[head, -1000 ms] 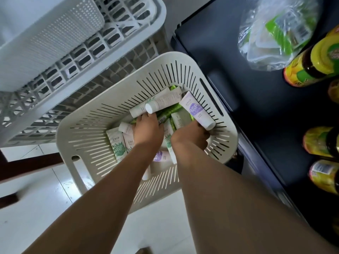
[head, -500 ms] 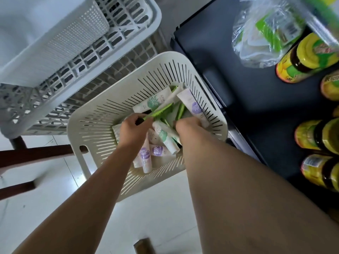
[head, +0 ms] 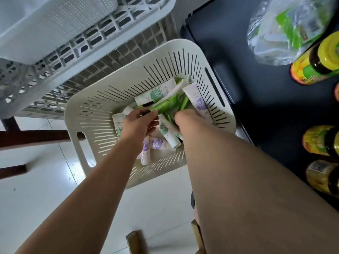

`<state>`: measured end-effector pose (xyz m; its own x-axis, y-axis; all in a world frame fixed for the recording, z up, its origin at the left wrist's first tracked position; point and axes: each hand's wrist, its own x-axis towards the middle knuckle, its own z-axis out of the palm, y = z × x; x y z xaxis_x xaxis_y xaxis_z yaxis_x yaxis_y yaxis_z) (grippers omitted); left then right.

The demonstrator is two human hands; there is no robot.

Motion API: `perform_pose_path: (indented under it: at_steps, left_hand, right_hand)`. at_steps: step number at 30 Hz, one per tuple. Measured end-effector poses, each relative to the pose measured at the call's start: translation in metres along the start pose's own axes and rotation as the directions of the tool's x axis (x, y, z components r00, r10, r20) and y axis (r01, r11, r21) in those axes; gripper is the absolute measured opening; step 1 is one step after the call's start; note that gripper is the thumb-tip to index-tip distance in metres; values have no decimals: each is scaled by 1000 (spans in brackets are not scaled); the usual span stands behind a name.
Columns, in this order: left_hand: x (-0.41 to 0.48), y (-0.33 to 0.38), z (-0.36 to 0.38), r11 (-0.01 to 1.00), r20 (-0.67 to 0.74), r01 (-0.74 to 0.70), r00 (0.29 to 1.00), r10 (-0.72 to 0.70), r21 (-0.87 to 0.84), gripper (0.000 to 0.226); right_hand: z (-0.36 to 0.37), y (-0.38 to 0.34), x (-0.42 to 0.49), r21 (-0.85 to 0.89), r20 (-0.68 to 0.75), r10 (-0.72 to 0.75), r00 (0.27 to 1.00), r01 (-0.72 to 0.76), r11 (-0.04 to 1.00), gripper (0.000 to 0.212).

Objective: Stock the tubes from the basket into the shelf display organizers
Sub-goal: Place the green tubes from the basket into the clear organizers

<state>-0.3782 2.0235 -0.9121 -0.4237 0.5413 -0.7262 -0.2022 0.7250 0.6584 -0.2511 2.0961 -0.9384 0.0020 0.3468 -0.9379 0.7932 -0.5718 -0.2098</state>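
A cream slotted basket [head: 102, 114] stands on the floor and holds several tubes, white with green or purple prints, and some solid green. Both my hands are inside it. My left hand [head: 139, 123] pinches the end of a green tube [head: 165, 106] that lies across the pile. My right hand [head: 185, 118] reaches down among the tubes just right of it; its fingers are hidden, so its grip cannot be seen. A white tube with a purple print [head: 199, 102] leans against the right wall. Another white tube with a green print [head: 156, 93] lies at the back.
White lattice crates [head: 77, 39] are stacked at the upper left. A dark shelf [head: 256, 99] on the right carries yellow-labelled bottles [head: 315, 59] and a clear plastic bag [head: 286, 28]. Dark wooden rails [head: 33, 136] cross the white tiled floor at left.
My left hand has drawn back from deep in the pile and taken the end of a green tube. The tubes have shifted. My right hand stays down among them.
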Motion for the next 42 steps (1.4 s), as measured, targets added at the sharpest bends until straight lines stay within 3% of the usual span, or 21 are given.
perform_pose_path:
  at_steps: [2, 3, 6, 9, 10, 17, 20, 23, 26, 28, 31, 34, 37, 39, 42]
  left_hand:
    - [2, 0, 0, 999, -4, -19, 1000, 19, 40, 25]
    - [2, 0, 0, 999, -8, -17, 1000, 17, 36, 24]
    - [3, -2, -3, 997, -6, 14, 1000, -14, -73, 17]
    - [2, -3, -7, 977, 5, 38, 999, -37, -211, 13]
    - [0, -4, -8, 963, 14, 49, 999, -47, -266, 13]
    - [-26, -1, -12, 806, 125, 144, 988, -88, -574, 13]
    - [-52, 11, -13, 734, 222, 194, 973, -61, -651, 7]
    - [-80, 29, -16, 702, 294, 192, 955, 26, -686, 8]
    - [-103, 54, -25, 723, 323, 145, 940, 113, -675, 10]
    - [-117, 75, -35, 740, 309, 104, 940, 145, -664, 11]
    - [-132, 103, -54, 776, 227, -51, 942, 245, -628, 9]
    - [-153, 128, -71, 807, 177, -269, 893, 413, -526, 9]
    - [-186, 150, -80, 781, 162, -370, 847, 506, -503, 10]
    - [-210, 163, -81, 752, 189, -402, 806, 562, -522, 9]
    - [-245, 177, -71, 720, 233, -431, 747, 623, -543, 13]
  right_hand:
    - [-3, 4, 1, 26, -125, 19, 992, -16, 1000, 41]
    - [-3, 7, -7, 9, -115, 4, 993, -3, 1000, 36]
    - [3, 19, -20, -16, -204, -42, 978, 39, 999, 25]
    - [4, 12, -32, 192, -491, 107, 865, -12, 981, 11]
    - [5, 9, -39, 206, -552, 85, 830, 36, 978, 9]
    - [-17, -5, -91, 172, -750, -34, 660, 245, 954, 20]
    - [-32, -10, -119, 257, -792, -70, 606, 435, 863, 23]
    - [-43, -19, -152, 412, -752, -128, 646, 613, 674, 15]
    - [-50, -27, -187, 601, -696, -131, 706, 672, 433, 22]
    - [-56, -36, -213, 646, -665, -202, 719, 690, 328, 10]
    - [-61, -52, -255, 488, -732, -330, 596, 797, 357, 12]
    - [-69, -60, -299, 308, -800, -403, 443, 882, 358, 9]
    - [-79, -53, -343, 196, -854, -411, 320, 929, 315, 7]
    - [-86, -39, -365, 189, -865, -405, 295, 941, 280, 7]
    - [-91, -9, -385, 262, -867, -368, 335, 936, 235, 14]
